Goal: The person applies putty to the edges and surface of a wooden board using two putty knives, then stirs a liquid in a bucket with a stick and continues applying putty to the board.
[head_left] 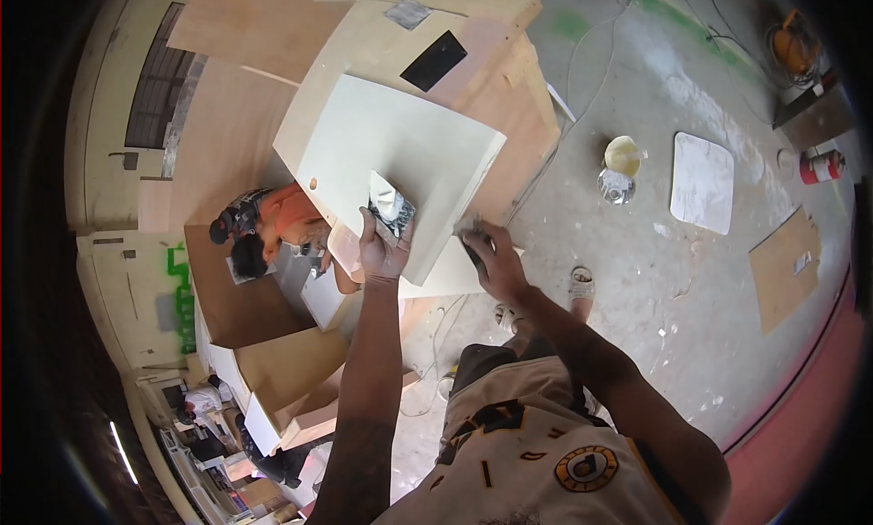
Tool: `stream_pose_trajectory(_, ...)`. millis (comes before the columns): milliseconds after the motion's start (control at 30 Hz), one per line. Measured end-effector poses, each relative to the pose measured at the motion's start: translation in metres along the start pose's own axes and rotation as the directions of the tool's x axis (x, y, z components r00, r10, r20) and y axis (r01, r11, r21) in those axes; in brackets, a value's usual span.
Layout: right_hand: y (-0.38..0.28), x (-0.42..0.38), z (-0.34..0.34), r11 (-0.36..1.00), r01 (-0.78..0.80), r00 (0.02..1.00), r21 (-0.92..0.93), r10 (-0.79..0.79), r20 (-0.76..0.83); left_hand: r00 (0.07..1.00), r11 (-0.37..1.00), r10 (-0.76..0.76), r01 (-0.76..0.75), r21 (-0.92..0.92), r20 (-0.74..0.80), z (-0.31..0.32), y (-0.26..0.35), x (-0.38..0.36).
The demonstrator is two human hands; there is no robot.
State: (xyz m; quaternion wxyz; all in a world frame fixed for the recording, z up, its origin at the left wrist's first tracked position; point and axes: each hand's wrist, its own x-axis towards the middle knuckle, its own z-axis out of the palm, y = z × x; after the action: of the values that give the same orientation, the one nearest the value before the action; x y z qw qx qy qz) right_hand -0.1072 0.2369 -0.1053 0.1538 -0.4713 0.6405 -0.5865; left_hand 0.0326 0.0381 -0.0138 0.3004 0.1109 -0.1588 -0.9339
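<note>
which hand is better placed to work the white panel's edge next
Probably the right hand: it grips a dark tool beside the white panel's edge; the left hand holds a white-smeared blade.

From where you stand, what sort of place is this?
Probably a woodworking or finishing workshop: a smooth white panel, large wooden sheets, and a floor spattered with white.

Your view bows and blackens around the edges; soft light brightens the floor (637,279) beyond your right hand (496,259), faint shadow greying the board (391,134) beside your left hand (384,252).
</note>
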Motion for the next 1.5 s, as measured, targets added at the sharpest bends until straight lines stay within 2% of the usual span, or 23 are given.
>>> stream_pose_trajectory(100,0.004,-0.018,-0.010,0.987,0.127,0.974,-0.096,-0.106,0.198,0.997,0.999,0.051,-0.051,0.009,-0.064,0.006,-0.004,-0.001)
stream_pose_trajectory(133,0.005,-0.021,-0.014,0.988,0.127,0.969,-0.091,-0.103,0.225,0.997,0.999,0.048,-0.047,0.019,-0.058,0.005,-0.004,-0.002)
stream_pose_trajectory(233,0.008,-0.011,-0.028,1.000,0.005,0.998,-0.006,-0.005,0.055,0.998,0.998,0.048,-0.046,0.037,-0.046,0.008,-0.005,-0.001)
stream_pose_trajectory(367,0.005,0.041,-0.070,0.995,-0.036,0.986,-0.092,0.020,-0.164,0.997,0.998,0.058,-0.057,0.032,-0.049,0.013,-0.009,0.001)
stream_pose_trajectory(467,-0.006,0.078,-0.105,0.951,-0.037,0.980,-0.308,-0.025,-0.195,0.999,0.998,0.043,-0.042,0.044,-0.032,0.011,-0.007,0.000)
stream_pose_trajectory(567,-0.017,0.100,-0.124,0.857,-0.041,0.991,-0.514,-0.032,-0.132,0.999,0.999,0.039,-0.038,0.037,-0.037,0.010,-0.007,0.000)
stream_pose_trajectory(733,-0.015,0.113,-0.118,0.828,-0.020,0.991,-0.561,-0.057,-0.120,0.997,0.997,0.064,-0.062,0.044,-0.044,0.010,-0.008,0.001)
stream_pose_trajectory(900,-0.032,0.091,-0.092,0.817,0.002,0.997,-0.577,-0.044,-0.058,0.996,0.995,0.077,-0.074,0.063,-0.049,0.005,-0.010,-0.001)
stream_pose_trajectory(967,-0.043,0.073,-0.079,0.857,0.010,1.000,-0.516,-0.008,0.008,0.998,0.997,0.057,-0.057,0.046,0.004,0.000,-0.012,0.000)
stream_pose_trajectory(1033,-0.044,0.049,-0.057,0.883,0.001,0.997,-0.469,0.035,0.067,0.998,0.998,0.058,-0.058,0.033,-0.020,0.000,-0.016,0.002)
stream_pose_trajectory(1133,-0.055,0.018,-0.040,0.907,0.080,0.979,-0.414,0.008,0.206,0.998,0.996,0.059,-0.057,0.065,-0.037,0.001,-0.016,0.004)
stream_pose_trajectory(1233,-0.060,0.004,-0.049,0.965,0.083,0.948,-0.250,0.001,0.318,0.994,0.994,0.094,-0.090,0.058,-0.064,0.007,-0.015,0.002)
stream_pose_trajectory(1333,-0.056,0.014,-0.072,0.994,0.010,0.983,-0.111,0.010,0.184,0.979,0.986,0.161,-0.164,-0.015,-0.125,0.012,-0.007,0.000)
stream_pose_trajectory(1433,-0.079,0.042,-0.115,0.993,0.121,0.989,0.001,-0.121,0.082,0.969,0.990,0.120,-0.102,0.094,-0.216,0.042,-0.014,-0.017)
stream_pose_trajectory(1467,-0.094,0.049,-0.130,0.988,0.155,0.984,0.027,-0.157,0.081,0.992,0.985,-0.067,0.083,0.151,-0.111,0.053,-0.018,-0.031)
stream_pose_trajectory(1500,-0.108,0.053,-0.141,0.973,0.227,0.969,0.035,-0.229,0.093,0.929,0.947,0.094,0.027,0.320,-0.357,0.088,-0.045,-0.043)
